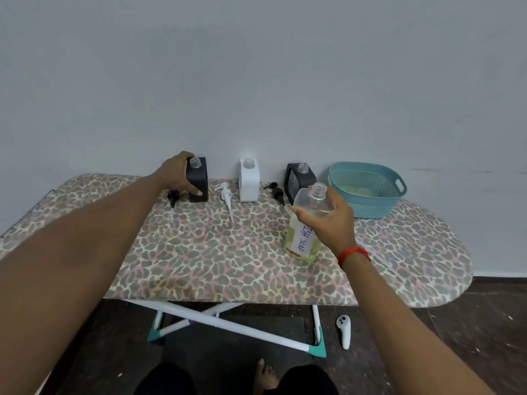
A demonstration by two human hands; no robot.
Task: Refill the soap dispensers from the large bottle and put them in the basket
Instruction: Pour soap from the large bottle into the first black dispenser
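Three square soap dispensers stand uncapped along the wall: a black dispenser (pixel 199 181) at the left, a white dispenser (pixel 249 181) in the middle, a second black dispenser (pixel 298 178) to the right. My left hand (pixel 178 173) grips the left black dispenser by its side. My right hand (pixel 330 220) holds the large clear bottle (pixel 306 223) by its shoulder; it is uncapped, tilted slightly left, holds yellowish soap and has a "dish soap" label. A teal basket (pixel 368 189) sits at the far right.
Three pump heads lie on the leopard-print ironing board (pixel 214 252): a black pump (pixel 172 201), a white pump (pixel 227 201), another black pump (pixel 276 191). A white controller (pixel 344 330) lies on the dark floor beside the board's crossed legs. My bare foot (pixel 265 374) is below.
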